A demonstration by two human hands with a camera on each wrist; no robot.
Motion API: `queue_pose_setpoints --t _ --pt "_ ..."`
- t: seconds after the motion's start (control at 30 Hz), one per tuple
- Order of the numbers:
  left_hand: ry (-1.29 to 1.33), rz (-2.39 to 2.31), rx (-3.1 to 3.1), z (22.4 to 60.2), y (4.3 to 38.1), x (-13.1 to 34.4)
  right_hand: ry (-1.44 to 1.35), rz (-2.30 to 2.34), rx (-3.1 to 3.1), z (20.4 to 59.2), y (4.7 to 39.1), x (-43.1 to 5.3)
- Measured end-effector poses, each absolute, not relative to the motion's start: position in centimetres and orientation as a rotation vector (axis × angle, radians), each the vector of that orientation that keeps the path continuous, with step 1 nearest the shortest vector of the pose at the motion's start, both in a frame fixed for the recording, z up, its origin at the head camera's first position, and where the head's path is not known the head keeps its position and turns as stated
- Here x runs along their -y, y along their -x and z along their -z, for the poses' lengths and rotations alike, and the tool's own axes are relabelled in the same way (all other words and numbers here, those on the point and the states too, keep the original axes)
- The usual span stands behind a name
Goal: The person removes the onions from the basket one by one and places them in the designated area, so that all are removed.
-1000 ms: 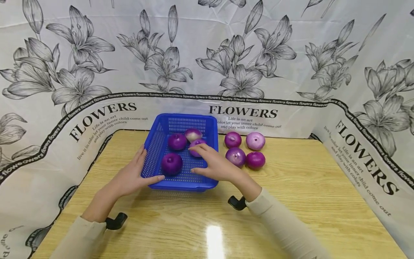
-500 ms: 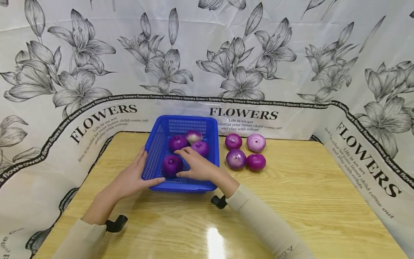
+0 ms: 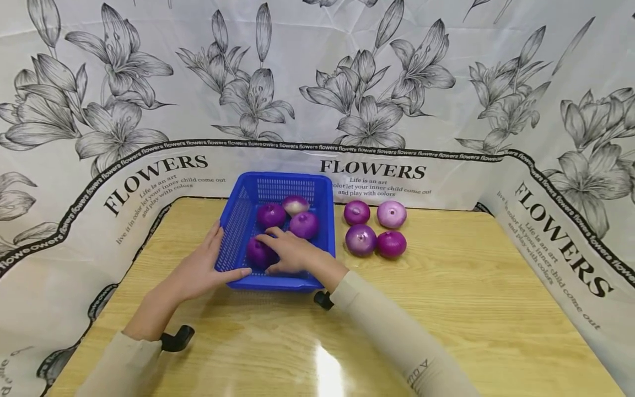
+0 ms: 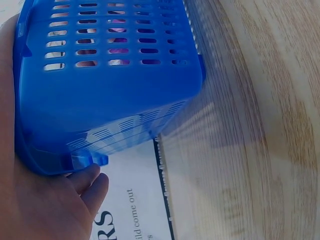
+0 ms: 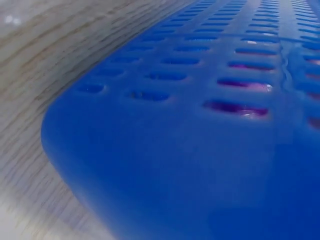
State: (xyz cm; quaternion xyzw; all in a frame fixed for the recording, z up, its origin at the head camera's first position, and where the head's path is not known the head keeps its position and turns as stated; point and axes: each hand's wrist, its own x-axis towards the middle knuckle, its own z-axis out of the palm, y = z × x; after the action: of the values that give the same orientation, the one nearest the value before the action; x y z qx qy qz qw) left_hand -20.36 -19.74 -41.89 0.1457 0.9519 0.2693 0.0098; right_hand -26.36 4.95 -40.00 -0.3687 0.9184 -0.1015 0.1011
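The right grip (image 3: 289,252) is closed on the near-left onion (image 3: 256,253) inside the blue basket (image 3: 283,284), its fingers bent over the top and its thumb low at the near side; the left grip (image 3: 197,273) is spread rather than clenched, its thumb along the front rim and its fingers against the left side; this brace presumably serves to stop the basket sliding while the right grip works within. The basket stands upright on the worktop (image 3: 471,309), its mouth upward, which likely suits reaching in from above; four outer onions (image 3: 361,240) sit just to its right in a compact cluster, probably to leave them within easy reach.

The near-left onion lies beneath the right grip's fingers, touching them, and near the left thumb tip; a back-left onion (image 3: 270,215), a pale-sided onion (image 3: 296,205) and a right-hand onion (image 3: 304,225) lie beyond the right grip; the underside of the hold is hidden.
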Motion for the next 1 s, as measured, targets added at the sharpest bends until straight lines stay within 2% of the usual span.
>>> queue_pose_setpoints --t 1.0 --pt "-0.445 -0.841 -2.976 41.51 20.20 19.38 1.088 0.428 -2.582 40.12 26.78 -4.25"
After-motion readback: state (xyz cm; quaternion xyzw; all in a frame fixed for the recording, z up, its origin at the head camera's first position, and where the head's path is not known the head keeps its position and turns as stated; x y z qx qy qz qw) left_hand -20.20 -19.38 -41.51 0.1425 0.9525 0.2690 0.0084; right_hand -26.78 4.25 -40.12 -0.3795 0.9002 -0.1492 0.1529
